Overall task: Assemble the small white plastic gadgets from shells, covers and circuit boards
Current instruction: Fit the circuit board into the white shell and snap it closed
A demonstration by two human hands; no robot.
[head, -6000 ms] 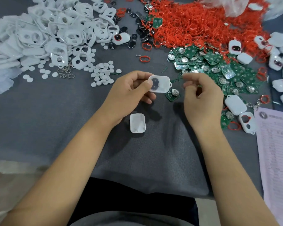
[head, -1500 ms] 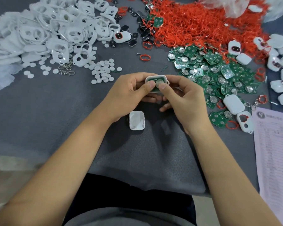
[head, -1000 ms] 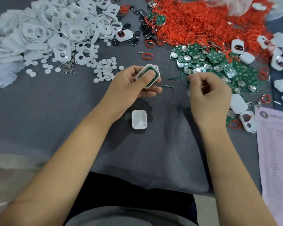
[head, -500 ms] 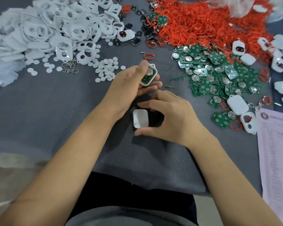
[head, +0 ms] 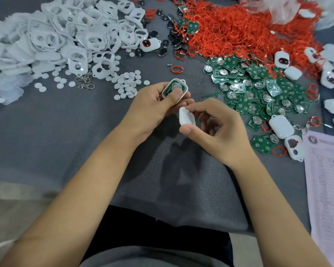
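My left hand (head: 152, 108) grips a white shell (head: 174, 89) that has a green circuit board with a silver coin cell seated in it; my thumb presses on the board. My right hand (head: 216, 128) pinches a plain white cover (head: 186, 117) between thumb and forefinger, raised off the grey cloth just below and right of the shell. The two parts are close but apart.
A heap of white shells (head: 66, 39) lies at the back left, with small white discs (head: 125, 83) and metal clasps (head: 85, 83) beside it. Red rings (head: 239, 29) pile at the back, green boards (head: 258, 89) to the right, finished gadgets (head: 281, 126) and a paper form (head: 328, 189) far right.
My right hand has picked the white cover up off the cloth and raised it toward the shell. My left hand kept the shell with the board in place.
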